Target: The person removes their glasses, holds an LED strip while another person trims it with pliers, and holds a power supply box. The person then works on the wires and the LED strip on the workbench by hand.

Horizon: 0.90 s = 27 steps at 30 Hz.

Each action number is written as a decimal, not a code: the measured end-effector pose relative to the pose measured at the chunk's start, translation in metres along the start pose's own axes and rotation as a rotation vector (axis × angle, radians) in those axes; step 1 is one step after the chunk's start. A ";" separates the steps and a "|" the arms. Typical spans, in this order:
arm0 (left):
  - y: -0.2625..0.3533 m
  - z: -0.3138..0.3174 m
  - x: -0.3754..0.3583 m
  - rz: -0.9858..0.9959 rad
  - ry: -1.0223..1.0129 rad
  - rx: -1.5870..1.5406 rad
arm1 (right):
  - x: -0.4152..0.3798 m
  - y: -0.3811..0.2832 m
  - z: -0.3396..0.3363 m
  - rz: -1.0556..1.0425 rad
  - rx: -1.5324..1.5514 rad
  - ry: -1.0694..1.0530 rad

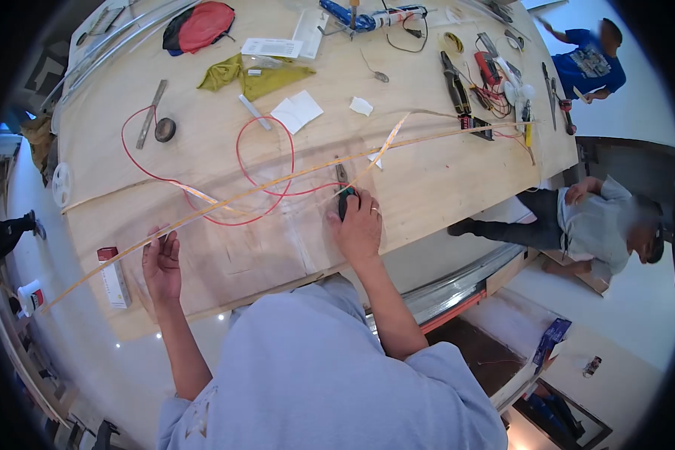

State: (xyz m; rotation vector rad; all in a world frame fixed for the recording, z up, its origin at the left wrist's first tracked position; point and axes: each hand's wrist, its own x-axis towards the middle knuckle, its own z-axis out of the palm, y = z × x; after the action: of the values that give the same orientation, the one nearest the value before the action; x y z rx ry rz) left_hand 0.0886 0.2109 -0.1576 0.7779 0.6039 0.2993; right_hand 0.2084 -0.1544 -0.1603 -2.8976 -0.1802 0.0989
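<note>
Head view. Risk: the strip (277,184) lies long and loose across the tabletop (427,187), crossing the red wire (266,150); a pull at either end could snag the wire or kink the strip. The tool tip sits close to both and could nick them.

Right hand (358,225): closed around a dark-handled tool (343,191), tip down by the strip.

Left hand (161,262): fingers loosely spread, fingertips at the strip, not gripping.
</note>
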 end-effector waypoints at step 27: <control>-0.008 0.018 -0.012 0.007 -0.105 -0.094 | -0.025 -0.070 -0.101 -0.223 0.941 -0.949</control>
State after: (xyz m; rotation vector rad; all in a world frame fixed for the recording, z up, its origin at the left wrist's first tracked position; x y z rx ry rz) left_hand 0.0900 0.1902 -0.1486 0.7007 0.4844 0.2895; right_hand 0.1836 -0.1134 -0.0447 -1.6910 -0.4530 1.1508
